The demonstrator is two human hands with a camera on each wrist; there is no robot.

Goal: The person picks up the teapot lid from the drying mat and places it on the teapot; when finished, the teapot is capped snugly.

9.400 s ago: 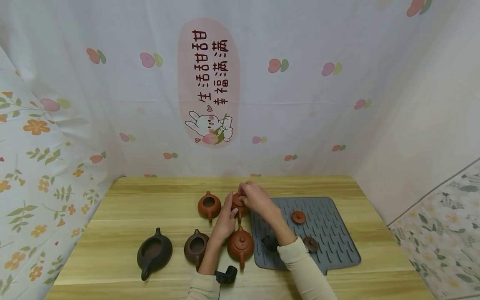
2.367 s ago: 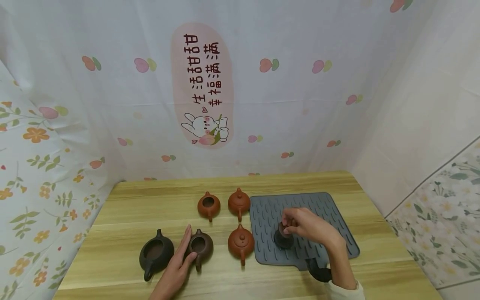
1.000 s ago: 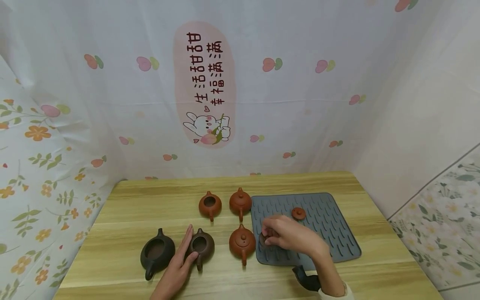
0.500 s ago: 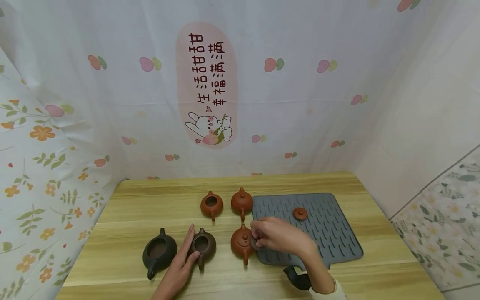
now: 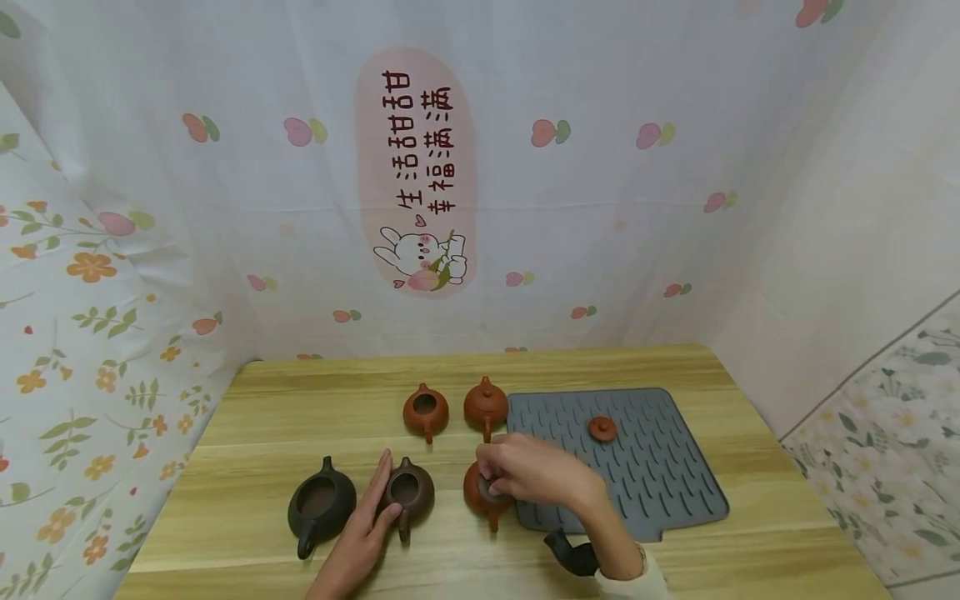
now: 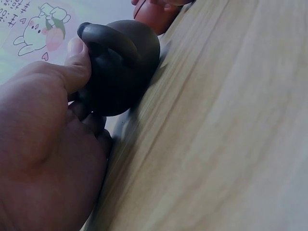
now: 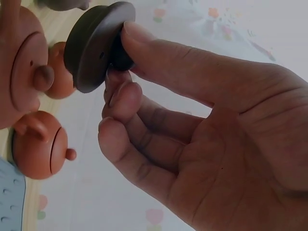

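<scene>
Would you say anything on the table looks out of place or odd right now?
One small reddish lid lies alone on the grey mat, while three teapots stand open. The right hand pinches a dark lid. Nothing looks spilled or broken.

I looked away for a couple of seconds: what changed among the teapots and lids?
The right hand picked the dark brown lid off the grey ribbed mat and carried it left, over the front reddish clay teapot. The left hand stayed on the dark brown open teapot; the small reddish lid stayed on the mat.
</scene>
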